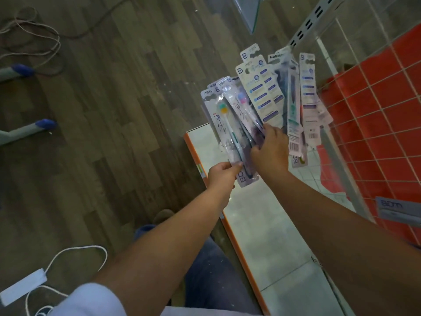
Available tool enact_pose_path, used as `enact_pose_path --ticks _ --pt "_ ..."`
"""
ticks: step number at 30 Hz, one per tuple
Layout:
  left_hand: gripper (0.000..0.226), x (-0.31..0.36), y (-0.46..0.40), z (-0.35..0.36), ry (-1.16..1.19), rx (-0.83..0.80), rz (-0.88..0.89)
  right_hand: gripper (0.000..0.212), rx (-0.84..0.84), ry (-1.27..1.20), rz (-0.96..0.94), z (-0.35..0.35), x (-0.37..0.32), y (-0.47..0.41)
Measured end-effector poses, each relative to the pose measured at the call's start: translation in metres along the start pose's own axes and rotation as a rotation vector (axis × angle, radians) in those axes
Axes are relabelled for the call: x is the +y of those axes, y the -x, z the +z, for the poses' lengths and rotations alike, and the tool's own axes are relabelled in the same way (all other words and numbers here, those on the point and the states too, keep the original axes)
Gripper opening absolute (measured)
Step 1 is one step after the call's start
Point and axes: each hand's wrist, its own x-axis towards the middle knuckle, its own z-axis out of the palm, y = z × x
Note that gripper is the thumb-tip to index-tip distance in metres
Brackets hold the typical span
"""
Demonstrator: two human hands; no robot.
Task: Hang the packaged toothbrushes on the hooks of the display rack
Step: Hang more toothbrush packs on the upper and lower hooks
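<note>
Two bare forearms reach out over a pale glossy base shelf (268, 242) edged in orange, beside a wood-plank floor (118, 110) where a white power strip (22, 286) and loose cables lie at near left. The left hand (222, 176) pinches the bottom of a clear-fronted toothbrush pack (224, 124), thumb on top (a teal-handled brush with a green-and-orange head shows through). The right hand (270, 149), fingers curled, grips a fanned bundle of packaged toothbrushes (282, 96): long, narrow white cards with blue lettering, barcodes at the bottom and shaped hang-holes at the top, some turned back-side out. The fan is held in mid-air over the shelf's far end. Beyond it stands the display rack (364, 115), a white wire grid against a red panel, with a slotted upright at far right.
</note>
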Motion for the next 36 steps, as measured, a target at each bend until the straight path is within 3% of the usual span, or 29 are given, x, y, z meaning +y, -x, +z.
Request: enact_pose_path --ticks 8,20,27,36 --pt "0.009 -0.001 0.002 0.007 -0.008 0.05 0.053 0.05 -0.015 -0.008 0.034 0.0 0.003 -0.007" --pt "0.011 0.001 0.008 -0.005 0.042 -0.015 0.064 0.048 -0.056 -0.126 0.029 -0.004 -0.001 0.0" --pt "0.009 0.002 0.013 -0.017 0.021 -0.026 0.08 0.031 -0.019 -0.11 0.036 -0.001 -0.006 0.008" --pt "0.007 0.003 0.022 -0.04 0.041 -0.049 0.115 0.041 0.003 -0.131 0.108 0.003 -0.022 0.028"
